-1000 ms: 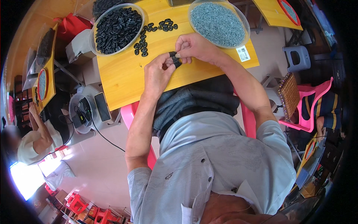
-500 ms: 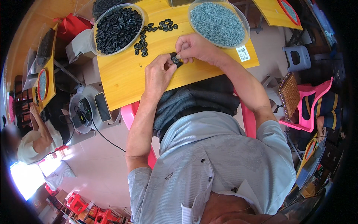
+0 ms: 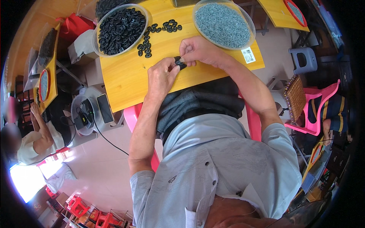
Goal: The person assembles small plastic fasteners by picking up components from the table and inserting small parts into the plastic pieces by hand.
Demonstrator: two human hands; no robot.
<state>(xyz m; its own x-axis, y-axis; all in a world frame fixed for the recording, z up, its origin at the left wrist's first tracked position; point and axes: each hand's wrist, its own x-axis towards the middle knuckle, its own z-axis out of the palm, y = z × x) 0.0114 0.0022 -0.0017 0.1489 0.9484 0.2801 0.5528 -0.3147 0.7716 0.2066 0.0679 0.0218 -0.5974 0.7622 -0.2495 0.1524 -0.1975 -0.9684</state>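
Observation:
Above the near part of the yellow table (image 3: 125, 81), my left hand (image 3: 161, 74) pinches a small black oval plastic part (image 3: 178, 60) between thumb and fingers. My right hand (image 3: 199, 51) is closed right beside it, with thumb and fingertips pressed together over the part. Whatever those right fingertips hold is too small to make out. Beyond my hands lie several loose black oval parts (image 3: 147, 50) with holes in them. A round clear tub (image 3: 96, 47) heaped with such black parts (image 3: 121, 30) stands at the far left. Another round tub (image 3: 252, 28) at the far right is filled with small silvery screws (image 3: 222, 24).
A white label (image 3: 248, 55) sticks to the table's right edge. Left of the table, a phone (image 3: 104, 108) and a tub of black cables (image 3: 81, 117) rest on a stool. Another person (image 3: 42, 138) sits farther left. A pink chair (image 3: 319, 110) and grey stool (image 3: 303, 60) stand on the right.
My right hand has come slightly down and nearer to the black part in my left hand. The left hand keeps its hold, and the loose parts have not moved.

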